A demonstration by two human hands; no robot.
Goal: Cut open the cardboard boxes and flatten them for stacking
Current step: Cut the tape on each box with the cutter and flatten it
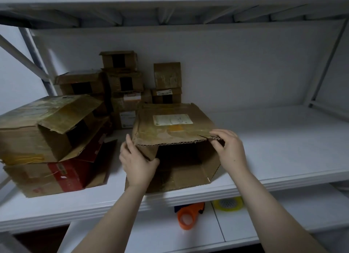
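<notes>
box (173, 124) on shelf (273, 158), mouth facing the person | left hand (137, 163) curls round its left wall | right hand (229, 149) pinches the top-right corner | front edge runs hand to hand (both touching)

white shelf (283, 139) | open box (170, 132) front | red-printed box (56, 177) left | small boxes (126, 118) rear

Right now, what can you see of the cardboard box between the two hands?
The cardboard box is brown corrugated board, lying on its side on the shelf, open end toward the camera, inside dark and seemingly empty. Its upper panel carries a white label and yellowed tape. The left hand grips its left wall; the right hand pinches the upper panel's right corner.
</notes>
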